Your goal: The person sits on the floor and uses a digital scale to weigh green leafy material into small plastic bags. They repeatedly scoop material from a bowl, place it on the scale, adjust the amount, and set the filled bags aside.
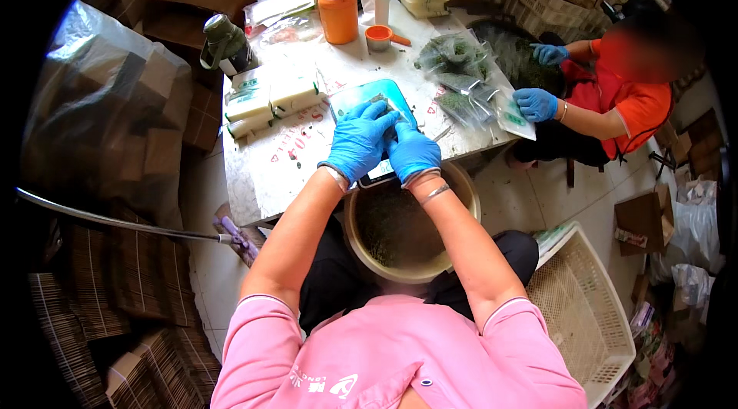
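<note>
Both of my hands wear blue gloves and meet over a digital scale (362, 92) with a light-blue top and a lit display. My left hand (358, 138) lies over a small plastic bag (398, 102) on the scale, with some dark-green leafy matter (378, 97) at its fingertips. My right hand (413, 150) presses close beside it, fingers bent at the same bag. The fingers hide most of the bag, so the grip is unclear. Below my wrists, a round tub (398, 230) of dark-green leaves stands between my knees.
Bundled printed bags (248, 95) lie left of the scale. An orange flask (338, 14) and a measuring cup (379, 39) stand behind it. Filled clear bags (455, 57) lie at right, near a co-worker (628, 92) in blue gloves. A plastic crate (582, 305) is beside my right knee.
</note>
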Motion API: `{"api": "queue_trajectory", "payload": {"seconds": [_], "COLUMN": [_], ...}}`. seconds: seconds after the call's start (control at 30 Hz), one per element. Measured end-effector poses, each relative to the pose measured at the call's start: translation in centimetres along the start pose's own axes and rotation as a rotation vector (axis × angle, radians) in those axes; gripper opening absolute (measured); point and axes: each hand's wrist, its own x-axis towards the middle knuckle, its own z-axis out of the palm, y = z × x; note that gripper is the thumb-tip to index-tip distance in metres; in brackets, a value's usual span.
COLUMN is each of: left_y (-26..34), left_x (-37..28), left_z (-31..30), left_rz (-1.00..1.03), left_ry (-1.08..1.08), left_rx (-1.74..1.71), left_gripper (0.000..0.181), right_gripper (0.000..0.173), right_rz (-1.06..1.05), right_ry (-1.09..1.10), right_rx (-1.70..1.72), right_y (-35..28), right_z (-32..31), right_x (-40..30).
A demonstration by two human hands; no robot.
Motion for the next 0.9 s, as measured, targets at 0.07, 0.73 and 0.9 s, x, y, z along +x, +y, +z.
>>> {"api": "queue_trajectory", "payload": {"seconds": [0.07, 0.73, 0.9], "left_y": [-0.8, 9.3, 9.2], "left_x": [-0.1, -14.1, -14.1], "left_z": [0.4, 1.1, 1.4], "left_rz": [0.022, -0.531, -0.524], "left_ry": [0.008, -0.526, -0.522], "left_rx": [0.001, -0.458, -0.540], "left_gripper": [0.038, 0.029, 0.029], "right_gripper": [0.021, 0.023, 0.024], "right_rz": [-0.080, -0.133, -0.060], "right_ry": [-0.041, -0.322, -0.183], "right_rx": [-0.031, -0.110, -0.099], "right_y": [1.1, 4.7, 5.6], "right_z": [0.0, -1.9, -1.3], "right_x": [-1.0, -13.7, -12.3]}}
